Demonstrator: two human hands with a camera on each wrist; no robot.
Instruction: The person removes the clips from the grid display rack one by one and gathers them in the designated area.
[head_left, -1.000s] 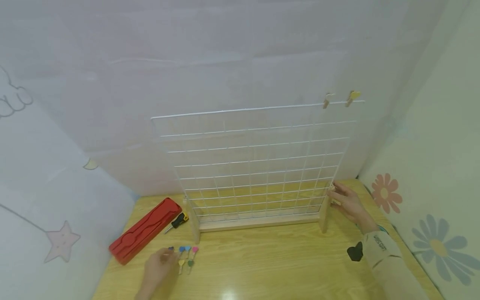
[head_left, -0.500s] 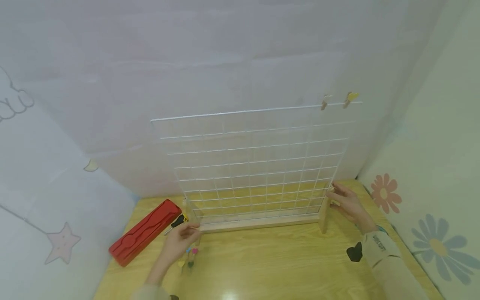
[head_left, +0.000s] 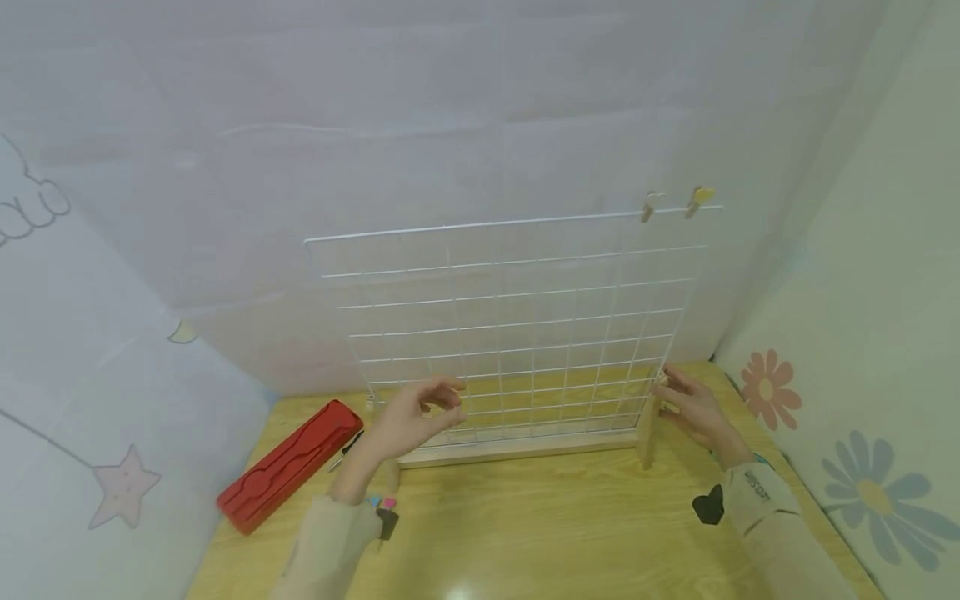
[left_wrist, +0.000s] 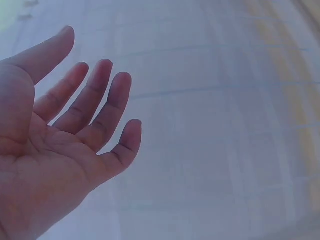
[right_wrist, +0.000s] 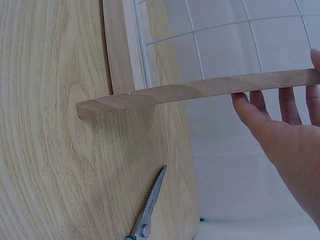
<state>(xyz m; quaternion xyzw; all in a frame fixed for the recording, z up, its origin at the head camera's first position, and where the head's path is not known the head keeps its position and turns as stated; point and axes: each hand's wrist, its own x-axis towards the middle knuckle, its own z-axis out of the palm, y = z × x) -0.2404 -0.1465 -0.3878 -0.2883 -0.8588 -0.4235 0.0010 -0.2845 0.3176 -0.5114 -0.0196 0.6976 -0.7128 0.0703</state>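
Note:
A white wire grid (head_left: 517,325) stands upright in a wooden base (head_left: 517,448) on the table. My left hand (head_left: 420,412) hovers in front of the grid's lower left part. Its fingers are loosely bent, and the left wrist view shows the bare palm (left_wrist: 55,155) with nothing held. At the right end, my right hand (head_left: 693,408) grips the wooden side post (right_wrist: 200,90), fingers on one side and thumb tip on the other. Two clothespins sit on the grid's top bar: a white heart clothespin (head_left: 651,205) and a yellow heart clothespin (head_left: 699,200).
A red molded tray (head_left: 291,467) lies on the left of the table, with a screwdriver (head_left: 347,452) beside it. Heart clothespins (head_left: 390,502) lie partly hidden behind my left sleeve. Scissors (right_wrist: 147,215) rest near the right post. Walls surround the table's back and sides.
My left hand has risen from beside the loose heart clothespins, moving rightward and away to the front of the grid. The right hand has stayed on the side post.

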